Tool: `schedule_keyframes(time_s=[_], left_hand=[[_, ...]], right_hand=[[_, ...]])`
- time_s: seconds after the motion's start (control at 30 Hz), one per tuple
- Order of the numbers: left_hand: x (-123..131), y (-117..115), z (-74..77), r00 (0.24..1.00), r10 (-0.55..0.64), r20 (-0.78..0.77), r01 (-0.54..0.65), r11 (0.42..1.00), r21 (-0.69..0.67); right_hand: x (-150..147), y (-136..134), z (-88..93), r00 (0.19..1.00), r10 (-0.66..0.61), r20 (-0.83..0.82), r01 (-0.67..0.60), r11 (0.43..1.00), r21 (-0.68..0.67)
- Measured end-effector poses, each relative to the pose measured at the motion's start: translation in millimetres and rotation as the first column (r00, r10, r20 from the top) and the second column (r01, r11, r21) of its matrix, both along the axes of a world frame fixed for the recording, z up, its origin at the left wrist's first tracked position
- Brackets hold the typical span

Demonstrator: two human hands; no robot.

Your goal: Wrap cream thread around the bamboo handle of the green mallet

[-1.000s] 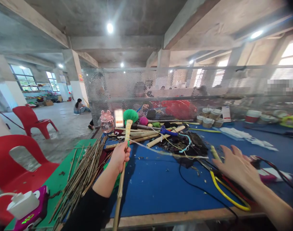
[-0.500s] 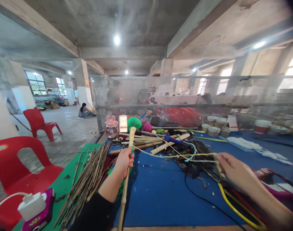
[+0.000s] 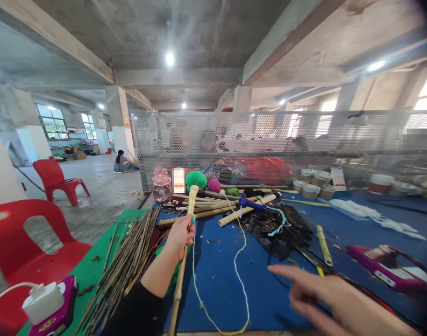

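Observation:
My left hand [image 3: 181, 235] is wrapped round a bamboo stick [image 3: 177, 298], which stands tilted with its lower end towards me. Its top carries a rounded green head [image 3: 195, 180], above a section wound in pale wrapping [image 3: 192, 200]. From beside the fist a pale yellow-white yarn [image 3: 242, 275] hangs down and curves in a loose loop over the blue table. My right hand [image 3: 318, 296] is at the lower right, holding nothing, forefinger stretched out and the other fingers partly bent. It is apart from the yarn, near some cables.
Thin dry sticks [image 3: 125, 266] lie left on a green surface [image 3: 134, 215]. Bamboo pieces [image 3: 213, 211], a blue tool [image 3: 252, 203] and black plastic [image 3: 297, 228] lie behind. Purple power strips [image 3: 369, 267] flank the work area. A perforated metal screen [image 3: 304, 161] rises behind; red chairs [image 3: 41, 238] stand left.
My right hand has let go of the yarn and moved down towards me, its forefinger now extended. The yarn, stretched between both hands before, now lies slack. My left hand keeps its hold.

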State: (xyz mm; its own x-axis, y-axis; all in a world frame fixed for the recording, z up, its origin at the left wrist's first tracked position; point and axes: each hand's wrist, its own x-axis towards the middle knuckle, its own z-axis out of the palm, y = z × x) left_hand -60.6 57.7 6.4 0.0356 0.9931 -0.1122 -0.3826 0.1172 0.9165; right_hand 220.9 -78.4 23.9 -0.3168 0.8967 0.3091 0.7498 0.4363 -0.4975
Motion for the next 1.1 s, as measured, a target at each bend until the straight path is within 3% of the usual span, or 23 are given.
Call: schedule_keyframes(time_s=[0.07, 0.13, 0.33, 0.5, 0.63, 0.73, 0.87, 1.03, 1.1], left_hand=[[0, -1, 0.5, 1.000, -0.006, -0.006, 0.006, 1.000, 0.001], [1, -2, 0.4, 1.000, -0.011, -0.014, 0.011, 1.000, 0.001], [3, -2, -3.2, 0.998, -0.018, -0.055, 0.018, 1.000, 0.013], [4, -3, -4.3, 0.996, -0.024, -0.091, 0.023, 1.000, -0.017], [5, -4, -3.7, 0.991, -0.015, -0.132, 0.012, 1.000, -0.027], [6, -5, -2.7, 0.987, -0.012, -0.159, 0.008, 1.000, -0.025], [9, -7, -0.4, 0.988, -0.010, -0.156, 0.005, 0.999, -0.035], [12, -8, 0.0, 0.987, -0.025, -0.157, 0.015, 0.998, -0.068], [13, -10, 0.0, 0.987, -0.035, -0.158, 0.025, 0.998, -0.063]], right_hand=[[-8, 11, 20.0, 0.998, -0.045, -0.050, 0.043, 0.998, -0.035], [-17, 23, 27.5, 0.987, -0.074, -0.141, 0.070, 0.997, -0.039], [-47, 73, 5.8, 0.911, -0.023, -0.413, -0.030, 0.992, -0.122], [-81, 130, 6.8, 0.818, 0.123, -0.562, -0.219, 0.970, -0.107], [-104, 162, -0.2, 0.730, 0.136, -0.670, -0.329, 0.929, -0.170], [-113, 167, -16.8, 0.716, 0.121, -0.688, -0.367, 0.903, -0.223], [-114, 159, -33.3, 0.754, 0.091, -0.650, -0.360, 0.886, -0.293], [-106, 155, -35.2, 0.745, 0.076, -0.662, -0.323, 0.910, -0.259], [-101, 158, -35.4, 0.791, 0.060, -0.609, -0.294, 0.910, -0.294]])
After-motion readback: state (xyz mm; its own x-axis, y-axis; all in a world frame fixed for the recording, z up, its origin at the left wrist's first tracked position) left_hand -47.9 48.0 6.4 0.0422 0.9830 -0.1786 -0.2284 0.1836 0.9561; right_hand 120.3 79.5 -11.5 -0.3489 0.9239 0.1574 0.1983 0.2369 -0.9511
